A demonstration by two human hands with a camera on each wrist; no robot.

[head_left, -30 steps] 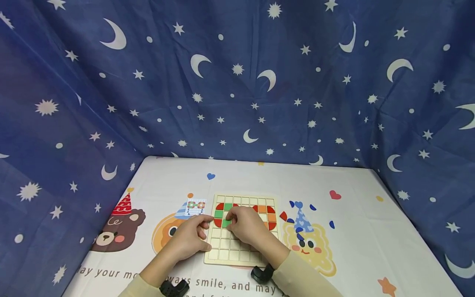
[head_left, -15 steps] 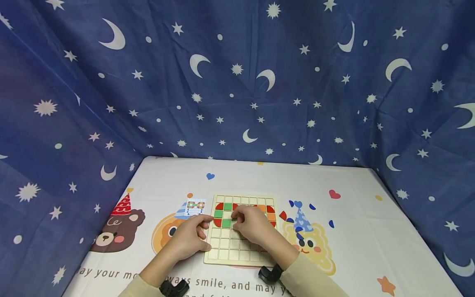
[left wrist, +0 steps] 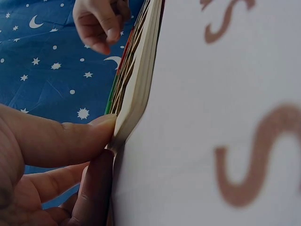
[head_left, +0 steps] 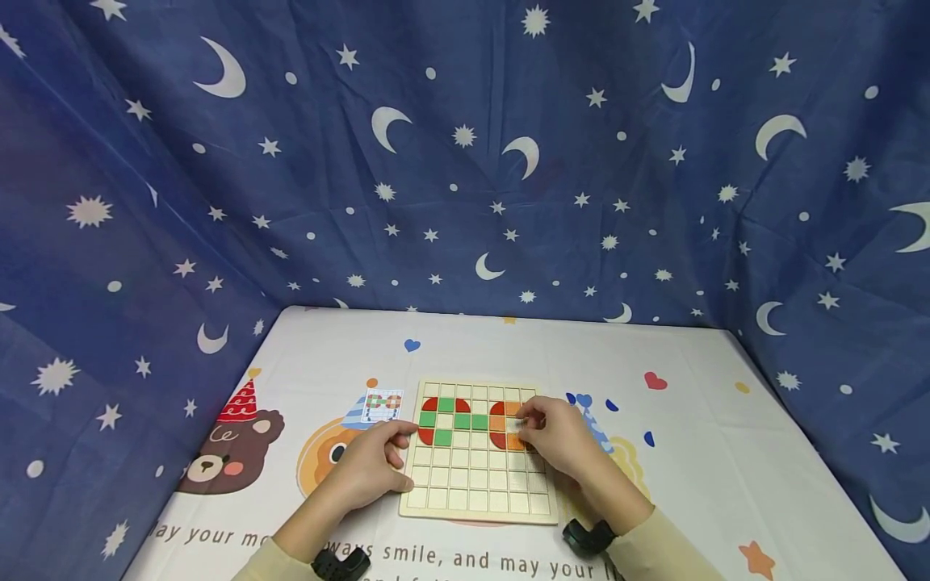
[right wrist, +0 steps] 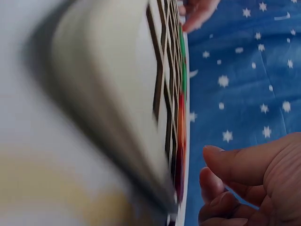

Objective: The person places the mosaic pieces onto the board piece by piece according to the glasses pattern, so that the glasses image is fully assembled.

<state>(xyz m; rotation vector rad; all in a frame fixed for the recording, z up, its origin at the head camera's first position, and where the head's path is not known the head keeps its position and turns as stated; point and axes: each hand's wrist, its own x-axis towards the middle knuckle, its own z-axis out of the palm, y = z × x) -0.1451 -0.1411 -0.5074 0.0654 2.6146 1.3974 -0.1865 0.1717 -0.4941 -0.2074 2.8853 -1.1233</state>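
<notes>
A pale wooden grid board lies on the table with red rounded pieces, green square tiles and orange square tiles set in its upper rows. My left hand holds the board's left edge, and the left wrist view shows the thumb right at its corner. Over the right side of those rows is my right hand, fingers bent and covering several pieces. In the right wrist view its thumb and fingertips show with nothing between them.
A small printed card with a coloured pattern lies left of the board. Loose blue pieces are scattered to the right, partly behind the right hand. A blue star-patterned curtain surrounds the white printed tablecloth.
My right hand has moved rightward from the left-middle tiles to the board's right side, uncovering green squares in the middle. The left hand stays at the board's edge.
</notes>
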